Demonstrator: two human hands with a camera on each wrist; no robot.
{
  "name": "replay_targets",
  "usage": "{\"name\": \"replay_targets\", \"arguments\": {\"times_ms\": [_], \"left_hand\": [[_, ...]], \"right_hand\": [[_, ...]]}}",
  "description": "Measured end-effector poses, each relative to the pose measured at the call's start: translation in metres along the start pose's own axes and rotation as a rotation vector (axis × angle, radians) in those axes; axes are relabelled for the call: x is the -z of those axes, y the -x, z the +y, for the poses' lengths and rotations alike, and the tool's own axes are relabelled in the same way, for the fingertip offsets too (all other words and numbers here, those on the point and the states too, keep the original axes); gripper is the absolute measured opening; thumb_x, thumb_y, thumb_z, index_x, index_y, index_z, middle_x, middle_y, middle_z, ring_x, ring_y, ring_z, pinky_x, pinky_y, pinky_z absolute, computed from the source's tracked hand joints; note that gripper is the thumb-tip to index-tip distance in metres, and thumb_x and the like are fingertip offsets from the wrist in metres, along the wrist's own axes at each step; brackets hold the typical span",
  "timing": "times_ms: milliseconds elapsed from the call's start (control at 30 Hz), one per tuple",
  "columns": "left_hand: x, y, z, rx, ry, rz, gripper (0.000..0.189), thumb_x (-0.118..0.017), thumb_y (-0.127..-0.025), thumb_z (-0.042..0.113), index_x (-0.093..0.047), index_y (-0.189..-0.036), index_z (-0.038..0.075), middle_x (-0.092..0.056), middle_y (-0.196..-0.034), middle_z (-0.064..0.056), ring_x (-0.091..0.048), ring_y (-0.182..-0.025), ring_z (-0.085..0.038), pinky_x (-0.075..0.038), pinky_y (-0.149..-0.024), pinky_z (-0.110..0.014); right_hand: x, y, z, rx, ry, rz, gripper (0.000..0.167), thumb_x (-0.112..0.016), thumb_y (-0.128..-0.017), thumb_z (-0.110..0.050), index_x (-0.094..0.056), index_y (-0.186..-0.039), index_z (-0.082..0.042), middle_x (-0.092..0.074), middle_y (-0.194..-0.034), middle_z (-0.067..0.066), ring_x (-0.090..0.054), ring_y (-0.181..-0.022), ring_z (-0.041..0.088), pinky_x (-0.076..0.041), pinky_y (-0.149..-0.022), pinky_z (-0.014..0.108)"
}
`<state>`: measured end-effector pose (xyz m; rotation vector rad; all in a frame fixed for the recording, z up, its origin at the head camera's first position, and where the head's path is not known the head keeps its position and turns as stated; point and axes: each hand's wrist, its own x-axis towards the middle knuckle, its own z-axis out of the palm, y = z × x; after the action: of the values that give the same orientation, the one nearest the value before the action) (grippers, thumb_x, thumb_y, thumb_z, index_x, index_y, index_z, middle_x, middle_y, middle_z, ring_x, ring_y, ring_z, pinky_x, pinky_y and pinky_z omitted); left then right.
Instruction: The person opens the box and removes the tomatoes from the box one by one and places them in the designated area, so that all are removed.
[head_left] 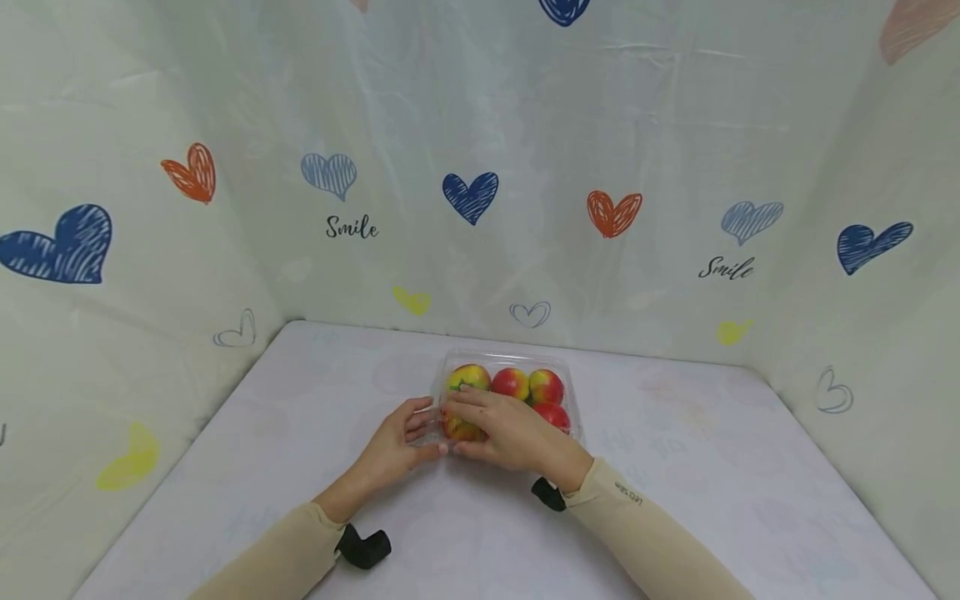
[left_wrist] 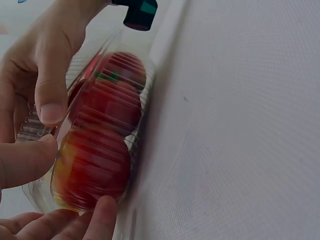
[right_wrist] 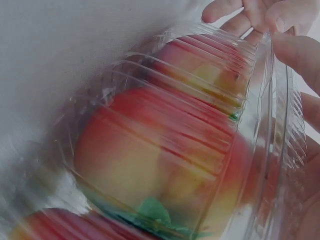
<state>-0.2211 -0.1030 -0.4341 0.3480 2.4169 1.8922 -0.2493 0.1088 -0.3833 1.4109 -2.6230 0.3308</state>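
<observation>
A clear plastic clamshell box (head_left: 573,408) holds several red-and-yellow apple-like fruits (head_left: 546,387), with bits of green on some. My left hand (head_left: 393,446) grips the box's near left corner, fingers along the left side and thumb at the front rim. Across the lid lies my right hand (head_left: 510,429), its fingers resting flat on top and its thumb low at the front edge, close to the left thumb. Fruits (left_wrist: 92,165) show through the ribbed wall in the left wrist view. Whether the lid is fully latched, I cannot tell.
The box stands on a white-covered table (head_left: 675,467), toward its far edge. Behind and at both sides hangs a pale curtain (head_left: 540,267) printed with hearts. Black wrist mounts (head_left: 365,547) stick out below both sleeves.
</observation>
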Motion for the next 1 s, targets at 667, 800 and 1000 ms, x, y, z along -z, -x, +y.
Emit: {"name": "replay_targets", "arguments": {"times_ms": [667,800,1000], "left_hand": [[-0.0035,0.0025,0.0058,0.036,0.014,0.030,0.074,-0.077,-0.078,0.001,-0.038,-0.140,-0.004,-0.054,-0.131,-0.026,-0.051,-0.121,-0.041,-0.048,-0.095,-0.049],[-0.0057,0.0025,0.0035,0.062,-0.016,0.045,0.074,-0.077,-0.078,0.003,-0.038,-0.141,-0.002,-0.054,-0.131,-0.024,-0.052,-0.121,-0.040,-0.049,-0.094,-0.047],[-0.0074,0.0030,0.0040,0.068,-0.028,0.056,0.074,-0.077,-0.077,0.002,-0.040,-0.141,0.000,-0.056,-0.130,-0.023,-0.052,-0.120,-0.040,-0.049,-0.095,-0.047]], "right_hand": [[0.0019,-0.0096,0.0025,0.117,0.035,0.013,0.046,-0.070,-0.087,-0.027,-0.061,-0.129,-0.013,-0.061,-0.128,0.006,-0.053,-0.123,0.021,-0.049,-0.096,0.031],[0.0010,-0.0098,0.0000,0.134,0.066,0.036,0.044,-0.070,-0.086,-0.026,-0.063,-0.127,-0.012,-0.065,-0.122,0.003,-0.056,-0.120,0.018,-0.050,-0.093,0.029],[-0.0006,-0.0088,-0.0012,0.155,0.101,0.075,0.043,-0.071,-0.084,-0.025,-0.064,-0.125,-0.012,-0.066,-0.119,0.003,-0.058,-0.117,0.016,-0.051,-0.092,0.027]]}}
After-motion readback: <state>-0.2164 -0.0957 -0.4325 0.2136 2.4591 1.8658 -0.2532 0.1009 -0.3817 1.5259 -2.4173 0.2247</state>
